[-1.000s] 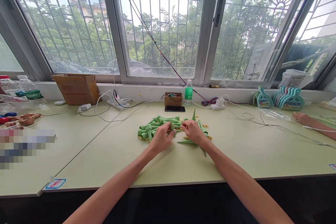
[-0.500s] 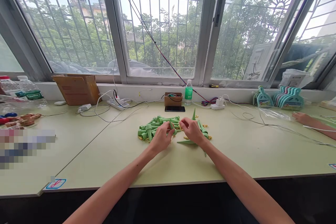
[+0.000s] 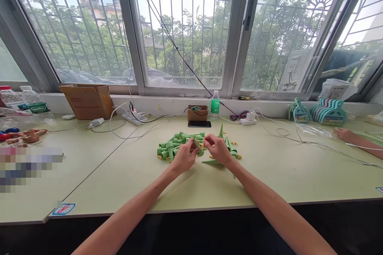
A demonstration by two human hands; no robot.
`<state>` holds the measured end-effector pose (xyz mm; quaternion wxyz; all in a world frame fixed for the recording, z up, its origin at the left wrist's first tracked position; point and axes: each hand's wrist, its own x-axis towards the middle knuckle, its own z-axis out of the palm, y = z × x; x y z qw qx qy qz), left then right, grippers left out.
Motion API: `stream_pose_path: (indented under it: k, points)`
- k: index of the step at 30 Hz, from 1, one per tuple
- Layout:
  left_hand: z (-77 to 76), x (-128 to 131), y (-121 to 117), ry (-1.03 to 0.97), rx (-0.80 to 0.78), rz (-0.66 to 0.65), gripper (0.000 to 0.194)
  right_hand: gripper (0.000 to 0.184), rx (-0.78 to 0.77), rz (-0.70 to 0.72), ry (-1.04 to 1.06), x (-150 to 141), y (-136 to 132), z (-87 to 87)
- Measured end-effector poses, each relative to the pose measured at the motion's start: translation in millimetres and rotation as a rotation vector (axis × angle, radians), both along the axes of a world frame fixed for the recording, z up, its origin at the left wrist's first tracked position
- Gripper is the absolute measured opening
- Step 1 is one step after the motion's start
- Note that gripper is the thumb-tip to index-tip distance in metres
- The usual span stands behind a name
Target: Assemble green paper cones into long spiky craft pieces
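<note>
My left hand [image 3: 183, 157] is closed around a green plastic cone-shaped spike [image 3: 196, 142], its pointed end tilted up and its wider end low by the thumb. Close beside it, my right hand [image 3: 218, 149] has thumb and forefinger pinched together near the held spike. What that pinch holds, if anything, is too small to make out. Behind and left of my left hand lies a heap of green spikes and tubular pieces [image 3: 170, 149]. More green spikes [image 3: 220, 130] lie around my right hand, with small yellow parts [image 3: 234, 143] scattered among them.
A black phone [image 3: 199, 124], a small cardboard box [image 3: 197, 113] and a green-labelled bottle [image 3: 214, 105] stand behind the heap. Power strips [image 3: 134, 117] and cables run along the back. A larger carton [image 3: 88, 102] is at left. Another person's hand [image 3: 344, 134] rests at far right.
My right hand has shifted slightly left, nearer my left hand. The held spike has turned a little, so more of its wider end shows.
</note>
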<state>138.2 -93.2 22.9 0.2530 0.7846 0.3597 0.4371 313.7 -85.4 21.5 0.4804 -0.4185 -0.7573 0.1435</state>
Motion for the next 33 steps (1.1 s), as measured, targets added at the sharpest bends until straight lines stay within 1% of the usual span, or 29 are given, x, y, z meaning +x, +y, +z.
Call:
stream_pose_path:
  k: [11,18,26,33]
  points:
    - [1.5,0.8,-3.7,0.022,-0.014,-0.015,0.013,0.017,0.008,-0.009,0.028,0.3,0.8,-1.5]
    - [1.3,0.3,-2.8,0.028,0.005,0.009,0.018,0.017,0.014,-0.001,0.064,-0.2,0.1,-1.1]
    - [3.2,1.0,-4.2,0.012,-0.029,0.025,0.017,0.017,0.000,0.014,0.090,-0.4,-0.2,-0.8]
    - [3.4,0.4,-4.6,-0.006,-0.049,0.001,0.016,0.016,0.001,0.004,0.081,-0.5,-0.9,0.4]
